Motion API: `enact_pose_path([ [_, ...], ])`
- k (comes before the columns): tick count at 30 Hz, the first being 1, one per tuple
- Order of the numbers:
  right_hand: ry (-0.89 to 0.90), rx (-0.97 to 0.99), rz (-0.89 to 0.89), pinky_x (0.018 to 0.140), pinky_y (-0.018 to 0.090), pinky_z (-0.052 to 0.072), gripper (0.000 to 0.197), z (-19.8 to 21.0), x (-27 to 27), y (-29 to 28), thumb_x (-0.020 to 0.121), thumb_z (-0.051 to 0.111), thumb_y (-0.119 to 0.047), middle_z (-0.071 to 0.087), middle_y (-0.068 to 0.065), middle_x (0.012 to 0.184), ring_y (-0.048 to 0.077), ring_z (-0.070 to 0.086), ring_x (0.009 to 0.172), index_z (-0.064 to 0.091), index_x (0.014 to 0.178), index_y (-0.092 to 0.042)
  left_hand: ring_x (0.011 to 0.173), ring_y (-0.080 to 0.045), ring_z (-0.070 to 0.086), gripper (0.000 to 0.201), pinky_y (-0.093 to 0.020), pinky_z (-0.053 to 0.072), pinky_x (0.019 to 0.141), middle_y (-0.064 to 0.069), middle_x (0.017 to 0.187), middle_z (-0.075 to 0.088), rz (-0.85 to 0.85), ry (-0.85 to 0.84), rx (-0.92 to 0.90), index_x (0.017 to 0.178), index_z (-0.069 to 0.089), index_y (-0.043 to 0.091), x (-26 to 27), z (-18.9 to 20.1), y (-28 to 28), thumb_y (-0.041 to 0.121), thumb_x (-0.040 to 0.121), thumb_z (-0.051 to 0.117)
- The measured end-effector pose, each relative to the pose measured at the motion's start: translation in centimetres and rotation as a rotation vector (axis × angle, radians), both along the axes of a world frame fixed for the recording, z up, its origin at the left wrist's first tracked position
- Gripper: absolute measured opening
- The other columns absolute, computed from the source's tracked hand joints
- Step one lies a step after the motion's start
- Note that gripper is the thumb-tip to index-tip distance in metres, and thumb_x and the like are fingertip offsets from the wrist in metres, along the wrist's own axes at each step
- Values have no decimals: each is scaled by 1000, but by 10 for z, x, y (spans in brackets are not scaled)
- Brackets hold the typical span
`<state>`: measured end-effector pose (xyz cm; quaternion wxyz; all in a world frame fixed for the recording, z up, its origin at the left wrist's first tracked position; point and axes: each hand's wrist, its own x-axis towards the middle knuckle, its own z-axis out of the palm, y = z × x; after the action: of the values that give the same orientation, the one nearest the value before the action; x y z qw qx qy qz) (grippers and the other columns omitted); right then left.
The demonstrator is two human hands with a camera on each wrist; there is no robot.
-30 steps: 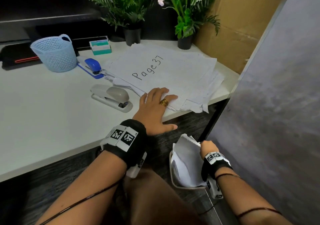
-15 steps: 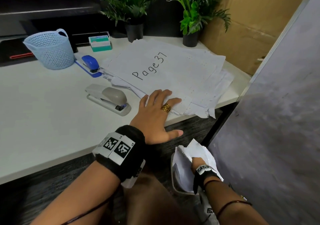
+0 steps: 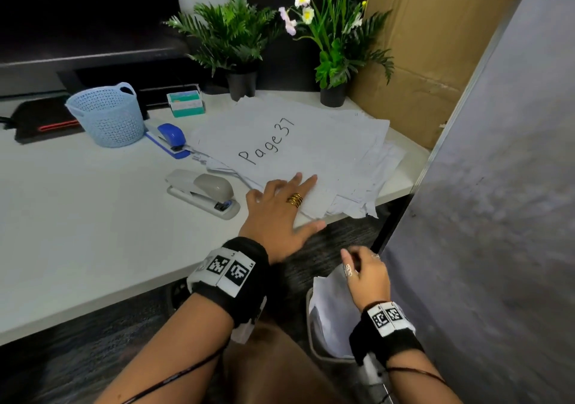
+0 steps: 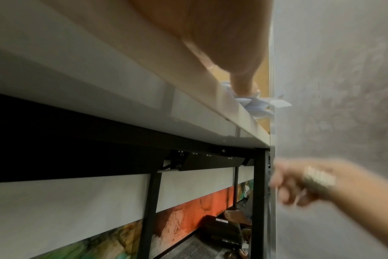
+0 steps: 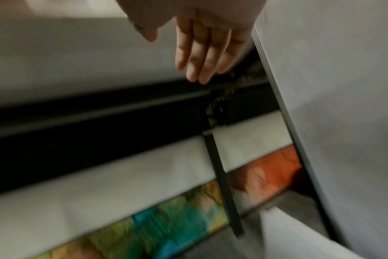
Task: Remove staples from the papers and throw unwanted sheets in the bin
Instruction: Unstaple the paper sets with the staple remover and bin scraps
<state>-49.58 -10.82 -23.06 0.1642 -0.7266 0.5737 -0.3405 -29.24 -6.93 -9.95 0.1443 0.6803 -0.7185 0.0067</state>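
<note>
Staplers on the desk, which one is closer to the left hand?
The grey stapler, just left of the left hand at the paper stack's near edge. The blue stapler lies farther back by the basket.

White desk [image 3: 77,216] stands against grey partition [image 3: 497,185], dark carpet [image 3: 342,241] below.

Loose, uneven stack of white papers [image 3: 298,151] flat on desk [image 3: 77,216], near-right corner, edges fanned past desk front edge; top sheet handwritten "Page 37". Crumpled white sheets [image 3: 331,313] stuffed upright in grey bin [image 3: 311,335], on floor below desk front edge.
</note>
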Motion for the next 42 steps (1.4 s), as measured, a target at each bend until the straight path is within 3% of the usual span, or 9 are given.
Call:
enact_pose_path([
  [4,-276,-243,-7,58,6,34,34,72,11,15,88,41,-42,52,-3,64,7,48,61,56,73,-15,123,-19,29,72,-39,14,92,8,147,31,46,-93,-21,149,12,33,-2,2,3,69,88,29],
  [9,-284,-235,16,57,20,38,33,129,24,17,94,52,-26,57,4,61,16,53,60,58,67,-8,116,-15,36,38,-34,9,96,12,130,50,39,80,-140,135,45,39,4,2,6,34,98,37],
  [18,-1063,516,94,48,25,53,29,186,49,15,94,52,-34,67,14,92,24,68,63,55,111,-11,106,-8,45,64,-23,24,98,20,109,59,-181,557,-623,113,57,36,5,12,28,-9,72,39],
  [22,-1248,433,129,66,30,54,46,191,49,17,93,42,8,60,4,120,24,59,106,44,133,-15,115,-11,42,38,-22,19,103,9,119,59,-234,433,-535,114,62,30,16,27,48,23,84,39],
  [26,-1266,300,130,101,42,44,43,191,58,25,96,46,1,59,-2,127,20,55,118,43,135,-18,129,0,20,53,-12,13,104,13,138,33,40,657,-495,127,48,32,26,45,71,61,85,34],
  [30,-1279,288,202,109,37,36,39,202,78,44,95,51,-10,58,-5,128,14,54,119,47,133,-18,135,-13,33,57,-33,30,111,3,148,32,238,1043,-461,140,34,25,47,72,83,44,89,50],
  [36,-920,381,532,97,23,44,31,204,130,72,91,58,-14,63,-7,117,9,58,111,54,121,-22,117,-20,56,48,-47,43,102,0,127,60,237,1368,-420,132,44,19,106,77,119,2,89,58],
  [40,-144,474,952,77,3,41,43,228,151,71,85,68,-17,57,-18,112,-9,54,96,51,124,-20,118,-21,53,54,-48,41,103,-2,129,56,484,1287,-507,134,36,21,153,68,161,-5,90,53],
  [42,243,385,992,79,7,42,47,237,163,58,83,68,-14,56,-14,111,2,54,98,50,125,-23,119,-23,52,56,-45,42,102,-2,130,55,569,1215,-505,136,35,22,172,68,186,-6,90,52],
])
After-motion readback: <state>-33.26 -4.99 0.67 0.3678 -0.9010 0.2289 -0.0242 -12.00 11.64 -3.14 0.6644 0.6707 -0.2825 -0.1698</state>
